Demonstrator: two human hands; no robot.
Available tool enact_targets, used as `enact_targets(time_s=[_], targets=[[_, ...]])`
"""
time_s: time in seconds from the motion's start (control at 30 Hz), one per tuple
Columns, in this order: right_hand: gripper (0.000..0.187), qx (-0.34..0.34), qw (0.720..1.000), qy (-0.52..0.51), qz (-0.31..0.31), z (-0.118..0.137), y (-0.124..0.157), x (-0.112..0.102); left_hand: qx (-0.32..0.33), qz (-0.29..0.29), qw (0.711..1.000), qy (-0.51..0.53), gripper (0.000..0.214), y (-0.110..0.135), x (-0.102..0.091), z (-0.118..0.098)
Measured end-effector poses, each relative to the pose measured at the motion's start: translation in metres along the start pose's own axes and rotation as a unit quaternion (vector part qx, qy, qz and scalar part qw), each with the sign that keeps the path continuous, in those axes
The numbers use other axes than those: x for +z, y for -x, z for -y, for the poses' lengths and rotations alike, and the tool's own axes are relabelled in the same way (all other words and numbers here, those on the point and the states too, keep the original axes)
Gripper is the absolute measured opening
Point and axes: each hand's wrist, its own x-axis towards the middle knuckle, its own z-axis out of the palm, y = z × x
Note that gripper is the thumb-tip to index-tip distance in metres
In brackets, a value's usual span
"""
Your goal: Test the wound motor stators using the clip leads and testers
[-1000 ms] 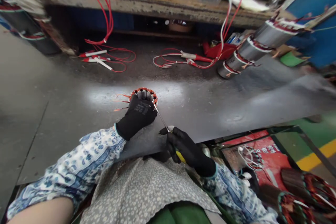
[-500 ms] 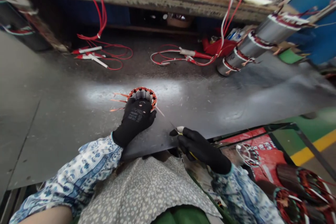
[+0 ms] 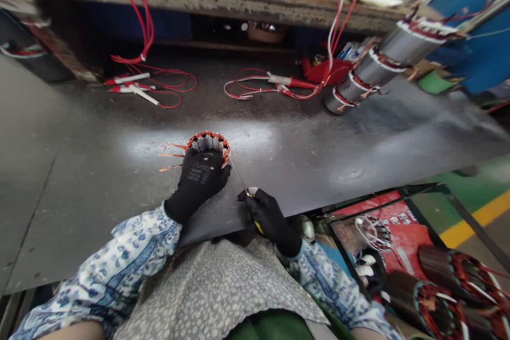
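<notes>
Two curled hands (image 3: 198, 185) (image 3: 268, 221) on stator (image 3: 207, 142) and awl (image 3: 238, 179)

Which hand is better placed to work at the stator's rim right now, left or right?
Right, most likely. The right hand grips a yellow-handled tool whose thin shaft appears to reach the rim of the stator. The left hand lies over the stator's near side, seemingly steadying it, and holds no tool.

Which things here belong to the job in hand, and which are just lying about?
In use: black-gloved left hand, black-gloved right hand, yellow-handled slender steel tool, red-wound metal stator ring.
Lying about: red test leads, silver cylindrical stators.
</notes>
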Motion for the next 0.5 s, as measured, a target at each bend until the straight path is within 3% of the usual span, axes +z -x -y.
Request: enact_targets(time_s=[0.13, 0.23, 0.37, 0.5], targets=[[0.042, -0.008, 0.995, -0.103, -0.002, -0.005, 0.004, 0.034, -0.002, 0.002, 1.0, -0.007, 0.038, 0.001, 0.004, 0.0], [0.042, 0.036, 0.971, -0.234, 0.04, 0.012, 0.013, 0.04, -0.006, -0.006, 1.0, 0.004, 0.038, 0.001, 0.007, 0.001], [0.031, 0.135, 0.935, -0.297, 0.137, 0.061, 0.019, 0.016, 0.007, -0.007, 1.0, 0.009, 0.036, 0.001, 0.006, 0.004], [0.02, 0.186, 0.958, -0.149, 0.16, 0.114, 0.015, -0.019, 0.045, -0.002, 0.999, 0.001, 0.037, 0.001, 0.001, 0.009]])
